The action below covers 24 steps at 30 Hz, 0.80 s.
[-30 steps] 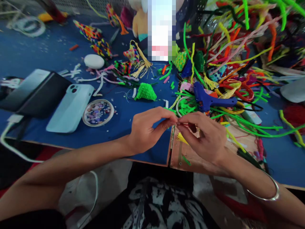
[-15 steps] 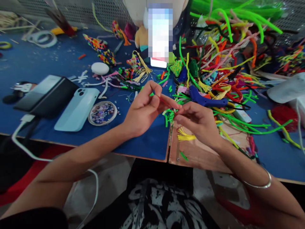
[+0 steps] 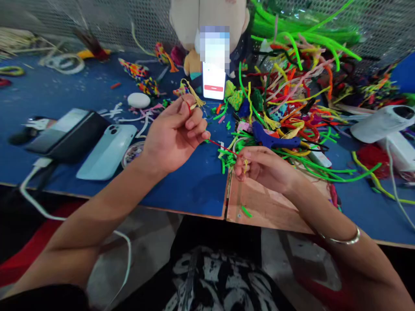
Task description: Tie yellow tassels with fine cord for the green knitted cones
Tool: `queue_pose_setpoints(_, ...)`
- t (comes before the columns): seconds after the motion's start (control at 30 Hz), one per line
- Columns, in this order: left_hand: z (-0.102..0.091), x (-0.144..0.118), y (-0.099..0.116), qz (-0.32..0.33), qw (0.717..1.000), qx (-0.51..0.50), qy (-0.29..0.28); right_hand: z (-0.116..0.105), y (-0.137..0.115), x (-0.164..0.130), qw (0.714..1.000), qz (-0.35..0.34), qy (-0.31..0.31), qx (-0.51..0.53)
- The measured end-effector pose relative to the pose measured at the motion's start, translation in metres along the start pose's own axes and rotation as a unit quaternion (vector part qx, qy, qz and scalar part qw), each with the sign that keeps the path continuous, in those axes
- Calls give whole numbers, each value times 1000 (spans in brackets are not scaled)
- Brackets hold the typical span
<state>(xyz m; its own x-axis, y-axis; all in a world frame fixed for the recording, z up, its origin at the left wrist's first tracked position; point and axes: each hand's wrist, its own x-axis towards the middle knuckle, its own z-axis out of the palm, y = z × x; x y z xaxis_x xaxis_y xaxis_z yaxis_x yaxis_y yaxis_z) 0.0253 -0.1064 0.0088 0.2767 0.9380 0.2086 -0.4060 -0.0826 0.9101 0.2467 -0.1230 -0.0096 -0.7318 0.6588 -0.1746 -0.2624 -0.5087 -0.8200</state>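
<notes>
A thin red thread runs taut between my two hands, above the table. My left hand is closed on it, with a turn of red across the fingers. To the right and a little lower, my right hand pinches the other end. A small yellow strand shows at the right fingertips; what it belongs to is hidden in the hand. Several short green pipe cleaner pieces lie just beyond the gap between the hands.
A lit phone stands upright at the back. To the right, a blue glue gun lies among tangled pipe cleaners. A pale blue phone and a black device are on the left. A wooden board lies in front.
My hands have moved apart: the left went up and left, drawing the red thread out taut. The yellow tassel seen below my right hand no longer shows there.
</notes>
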Motion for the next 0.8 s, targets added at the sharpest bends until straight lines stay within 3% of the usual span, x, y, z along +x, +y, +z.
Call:
queue_pose_setpoints(0.17, 8, 1, 2, -4, 1000, 16, 11, 0, -1, 0, 1000, 13, -2, 26)
queue_pose_setpoints(0.43, 8, 4, -2, 63, 972, 225, -10, -2, -3, 0, 999, 28, -15, 20)
queue_pose_setpoints(0.53, 17, -1, 1, 119, 921, 367, -49, -3, -2, 0, 999, 33, -1, 11)
queue_pose_setpoints(0.67, 27, -7, 2, 143, 792, 579, -133, -4, -3, 0, 1000, 19, 24, -2)
queue_pose_setpoints(0.8, 24, -7, -5, 163, 744, 632, -146, -4, -4, 2, 999, 9, 46, -11)
